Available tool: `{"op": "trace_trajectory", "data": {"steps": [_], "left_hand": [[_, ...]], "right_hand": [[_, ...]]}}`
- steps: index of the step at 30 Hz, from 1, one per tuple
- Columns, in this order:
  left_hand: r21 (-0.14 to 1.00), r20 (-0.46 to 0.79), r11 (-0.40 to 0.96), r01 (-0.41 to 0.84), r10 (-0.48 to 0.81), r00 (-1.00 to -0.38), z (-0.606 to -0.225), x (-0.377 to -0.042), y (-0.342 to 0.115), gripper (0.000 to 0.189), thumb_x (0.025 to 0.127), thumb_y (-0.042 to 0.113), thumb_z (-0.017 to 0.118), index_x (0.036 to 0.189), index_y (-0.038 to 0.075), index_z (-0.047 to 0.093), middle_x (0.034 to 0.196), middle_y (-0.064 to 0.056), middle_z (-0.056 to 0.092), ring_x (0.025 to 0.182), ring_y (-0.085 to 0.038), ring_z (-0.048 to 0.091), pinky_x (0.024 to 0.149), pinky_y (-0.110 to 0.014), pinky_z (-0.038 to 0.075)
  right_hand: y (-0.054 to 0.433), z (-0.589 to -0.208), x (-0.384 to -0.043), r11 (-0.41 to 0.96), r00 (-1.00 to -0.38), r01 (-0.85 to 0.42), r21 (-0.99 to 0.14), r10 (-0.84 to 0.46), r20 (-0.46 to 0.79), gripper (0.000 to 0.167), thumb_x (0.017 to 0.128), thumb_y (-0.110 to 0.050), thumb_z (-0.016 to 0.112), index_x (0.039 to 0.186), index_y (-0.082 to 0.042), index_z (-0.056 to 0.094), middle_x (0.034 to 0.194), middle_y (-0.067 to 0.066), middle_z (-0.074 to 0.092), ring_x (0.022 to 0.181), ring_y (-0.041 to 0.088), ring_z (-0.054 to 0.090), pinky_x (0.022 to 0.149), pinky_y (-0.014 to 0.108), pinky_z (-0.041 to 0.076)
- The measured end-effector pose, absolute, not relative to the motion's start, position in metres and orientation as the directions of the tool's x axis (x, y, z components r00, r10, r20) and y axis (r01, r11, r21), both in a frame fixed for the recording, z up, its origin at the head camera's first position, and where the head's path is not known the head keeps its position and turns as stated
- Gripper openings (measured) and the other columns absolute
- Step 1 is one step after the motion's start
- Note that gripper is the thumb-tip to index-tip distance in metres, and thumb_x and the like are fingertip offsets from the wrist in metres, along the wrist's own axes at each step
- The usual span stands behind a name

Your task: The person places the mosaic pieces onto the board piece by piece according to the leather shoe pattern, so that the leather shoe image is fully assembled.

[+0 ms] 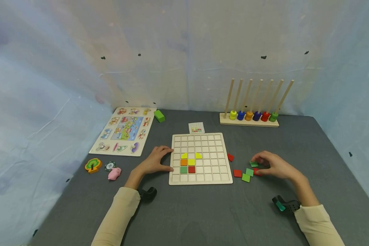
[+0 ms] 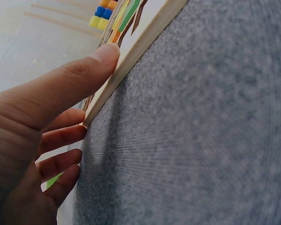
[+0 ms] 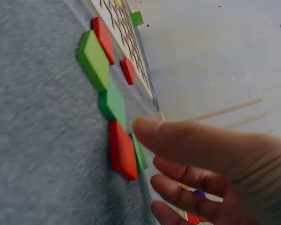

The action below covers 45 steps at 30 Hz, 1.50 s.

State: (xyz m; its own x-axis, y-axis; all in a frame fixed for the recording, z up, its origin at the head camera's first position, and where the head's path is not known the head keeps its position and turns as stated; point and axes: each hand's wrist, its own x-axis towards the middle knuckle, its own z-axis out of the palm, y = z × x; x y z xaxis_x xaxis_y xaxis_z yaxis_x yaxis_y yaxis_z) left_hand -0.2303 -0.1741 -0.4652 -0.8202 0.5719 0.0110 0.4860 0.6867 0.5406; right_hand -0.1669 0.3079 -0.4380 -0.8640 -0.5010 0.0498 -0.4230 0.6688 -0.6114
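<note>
A pale wooden grid board (image 1: pixel 213 169) lies mid-table, with yellow, orange, green and red tiles set in several of its squares. My left hand (image 1: pixel 153 160) touches the board's left edge with thumb and fingers spread apart. Over loose tiles right of the board hovers my right hand (image 1: pixel 275 165), fingers loosely bent. Below its fingers are a green tile (image 1: pixel 254 164) and a red tile (image 3: pixel 122 150); nothing shows held between thumb and fingers. Beside them lie a light green tile (image 1: pixel 246 177), another green tile (image 1: pixel 249 172) and a red tile (image 1: pixel 237 173).
A small pattern card (image 1: pixel 196 127) sits at the board's far edge. Back right stands a bead rack (image 1: pixel 249 123) with tall pegs. To the left are a picture puzzle (image 1: pixel 93 150), a green block (image 1: pixel 159 115), a tree piece (image 1: pixel 93 165), a round chip (image 1: pixel 110 166) and a pink pig (image 1: pixel 114 173).
</note>
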Motion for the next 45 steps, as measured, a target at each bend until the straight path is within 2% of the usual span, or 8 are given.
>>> {"op": "trace_trajectory", "data": {"steps": [7,14,21,25,28,33,39,45], "left_hand": [[0.535,0.002,0.692,0.484,0.572,-0.82,-0.466,-0.231,-0.174,0.082,0.073,0.045,0.077,0.14,0.012,0.043,0.137,-0.01,0.039,0.122,-0.029,0.032,0.101,-0.05,0.029],[0.548,0.029,0.671,0.5,0.582,-0.813,-0.466,-0.23,-0.175,0.083,0.073,0.049,0.076,0.139,0.01,0.044,0.135,-0.012,0.04,0.121,-0.031,0.033,0.099,-0.053,0.03],[0.549,0.081,0.636,0.543,0.606,-0.792,-0.464,-0.228,-0.176,0.083,0.074,0.058,0.07,0.138,0.01,0.045,0.132,-0.013,0.041,0.117,-0.033,0.034,0.095,-0.054,0.031],[0.558,0.053,0.653,0.512,0.588,-0.807,-0.461,-0.228,-0.175,0.083,0.073,0.05,0.075,0.138,0.008,0.045,0.134,-0.014,0.041,0.119,-0.033,0.033,0.097,-0.055,0.03],[0.558,0.021,0.671,0.489,0.578,-0.816,-0.461,-0.228,-0.174,0.082,0.073,0.045,0.077,0.139,0.008,0.044,0.135,-0.013,0.04,0.121,-0.032,0.033,0.099,-0.053,0.03],[0.537,-0.003,0.695,0.478,0.568,-0.823,-0.461,-0.229,-0.172,0.082,0.074,0.045,0.077,0.14,0.01,0.043,0.137,-0.011,0.039,0.122,-0.03,0.032,0.101,-0.05,0.029],[0.552,0.0,0.687,0.474,0.568,-0.823,-0.462,-0.229,-0.173,0.082,0.073,0.044,0.077,0.14,0.011,0.043,0.137,-0.01,0.039,0.122,-0.029,0.032,0.101,-0.05,0.029],[0.546,0.011,0.682,0.487,0.575,-0.818,-0.463,-0.229,-0.173,0.082,0.073,0.045,0.076,0.14,0.011,0.043,0.136,-0.011,0.039,0.121,-0.029,0.032,0.1,-0.051,0.03]], "right_hand": [[0.312,-0.445,-0.163,0.694,-0.871,-0.409,-0.593,-0.49,0.026,0.041,0.074,-0.025,0.08,0.104,-0.006,0.059,0.089,0.001,0.054,0.078,0.014,0.049,0.068,0.028,0.042],[0.311,-0.448,-0.162,0.689,-0.868,-0.432,-0.581,-0.492,0.062,0.032,0.077,-0.02,0.077,0.101,-0.007,0.06,0.084,0.0,0.055,0.074,0.012,0.05,0.064,0.027,0.042],[0.309,-0.443,-0.163,0.716,-0.886,-0.369,-0.593,-0.464,-0.009,0.031,0.079,-0.022,0.075,0.103,-0.005,0.063,0.087,0.0,0.058,0.076,0.012,0.052,0.066,0.026,0.045],[0.299,-0.441,-0.167,0.703,-0.885,-0.412,-0.58,-0.461,0.07,0.028,0.08,-0.021,0.074,0.103,-0.008,0.066,0.092,-0.002,0.06,0.078,0.013,0.053,0.068,0.028,0.046],[0.285,-0.441,-0.171,0.665,-0.859,-0.487,-0.566,-0.483,0.172,0.026,0.08,-0.019,0.075,0.103,-0.011,0.066,0.095,-0.002,0.06,0.081,0.016,0.055,0.07,0.031,0.047],[0.254,-0.442,-0.178,0.57,-0.798,-0.581,-0.581,-0.538,0.271,0.028,0.08,-0.015,0.075,0.106,-0.009,0.066,0.098,0.0,0.062,0.082,0.018,0.058,0.071,0.037,0.049],[0.209,-0.447,-0.184,0.476,-0.733,-0.665,-0.576,-0.565,0.38,0.028,0.078,-0.01,0.076,0.104,-0.006,0.067,0.093,0.002,0.065,0.076,0.018,0.059,0.066,0.035,0.049],[0.168,-0.453,-0.186,0.408,-0.689,-0.706,-0.579,-0.585,0.428,0.024,0.076,-0.01,0.077,0.098,-0.006,0.067,0.092,0.003,0.066,0.078,0.017,0.06,0.067,0.034,0.05]]}}
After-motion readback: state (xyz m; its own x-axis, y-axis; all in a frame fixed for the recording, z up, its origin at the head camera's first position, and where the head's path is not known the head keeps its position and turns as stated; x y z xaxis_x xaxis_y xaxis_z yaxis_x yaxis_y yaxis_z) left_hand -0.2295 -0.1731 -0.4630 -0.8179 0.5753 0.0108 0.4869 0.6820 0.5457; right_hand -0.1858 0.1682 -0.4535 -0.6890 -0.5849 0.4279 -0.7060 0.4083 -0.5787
